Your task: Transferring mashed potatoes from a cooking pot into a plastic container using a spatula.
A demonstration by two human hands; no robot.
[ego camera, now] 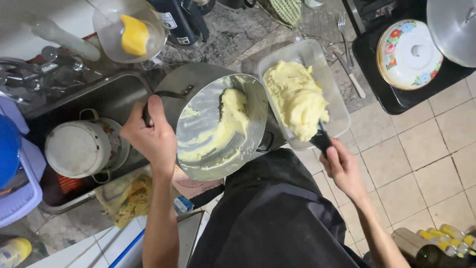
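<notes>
Tilting pot [220, 126] by handle, left hand [151, 134] gripping tight; right hand [342, 166] clenching spatula [321, 136], scraping mash [295, 97] into plastic tub [333, 94] on counter. Mash looking soft, sticky, heavy.

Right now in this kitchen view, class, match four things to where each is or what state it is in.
Things:
1. metal pot
2. clear plastic container
3. flowered lid
4. fork

Places or states:
A. on the black stove top, upper right
B. tilted by its handle in the left hand, yellow mash smeared inside
C. lying on the stone counter beside the stove
D. heaped with yellow mash, a utensil from the right hand reaching in

Pairs: 1-B, 2-D, 3-A, 4-C
</notes>
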